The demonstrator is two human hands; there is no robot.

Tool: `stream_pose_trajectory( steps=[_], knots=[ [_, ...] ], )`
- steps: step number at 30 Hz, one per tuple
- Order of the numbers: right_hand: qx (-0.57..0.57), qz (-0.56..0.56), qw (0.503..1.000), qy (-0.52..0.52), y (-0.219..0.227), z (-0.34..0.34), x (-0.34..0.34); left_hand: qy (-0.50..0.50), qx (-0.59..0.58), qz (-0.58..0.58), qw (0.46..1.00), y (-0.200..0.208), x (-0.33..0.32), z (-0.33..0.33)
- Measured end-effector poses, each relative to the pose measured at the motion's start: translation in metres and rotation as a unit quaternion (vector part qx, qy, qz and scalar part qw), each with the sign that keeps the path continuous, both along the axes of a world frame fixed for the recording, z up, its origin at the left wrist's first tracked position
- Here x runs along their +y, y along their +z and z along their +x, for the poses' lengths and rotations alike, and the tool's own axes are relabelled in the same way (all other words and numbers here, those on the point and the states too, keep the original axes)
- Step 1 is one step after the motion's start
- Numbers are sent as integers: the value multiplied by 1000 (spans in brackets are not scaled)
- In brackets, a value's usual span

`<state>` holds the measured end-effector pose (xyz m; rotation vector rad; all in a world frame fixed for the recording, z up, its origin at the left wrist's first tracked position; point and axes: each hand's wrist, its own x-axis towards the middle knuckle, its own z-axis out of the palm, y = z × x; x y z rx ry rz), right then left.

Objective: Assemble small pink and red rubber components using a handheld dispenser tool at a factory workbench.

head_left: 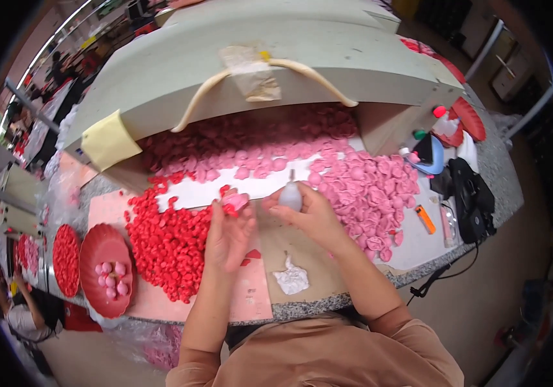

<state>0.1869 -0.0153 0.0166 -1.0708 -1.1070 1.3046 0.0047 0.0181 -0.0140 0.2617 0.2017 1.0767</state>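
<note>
My left hand (pixel 230 237) is raised over the bench, its fingertips closed on a small pink rubbery cup-shaped piece (pixel 238 200) with red bits beside it. My right hand (pixel 313 216) grips a small translucent squeeze bottle (pixel 290 197), its thin nozzle pointing up. The bottle and the pink piece are a short gap apart. Left of my left hand spreads a heap of small red pieces (pixel 170 248). A heap of pink cup-shaped pieces (pixel 370 193) lies to the right of my right hand.
A red scalloped tray (pixel 90 258) holds several pink balls. More pink pieces (pixel 251 138) lie under the grey shelf (pixel 328 51). A crumpled white tissue (pixel 291 279) rests near the front edge. At right are an orange cutter (pixel 425 220), a black bag (pixel 470 200) and a blue container (pixel 432 161).
</note>
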Motion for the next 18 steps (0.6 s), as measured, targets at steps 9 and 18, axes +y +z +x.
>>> stream_pose_trajectory(
  steps=[9,18],
  knots=[
    [-19,80,997,-6,-21,-8,3,-22,26,-54,998,-3,-2,0],
    [58,111,991,-43,-3,0,-9,-60,100,-16,993,-20,1,1]
  ],
)
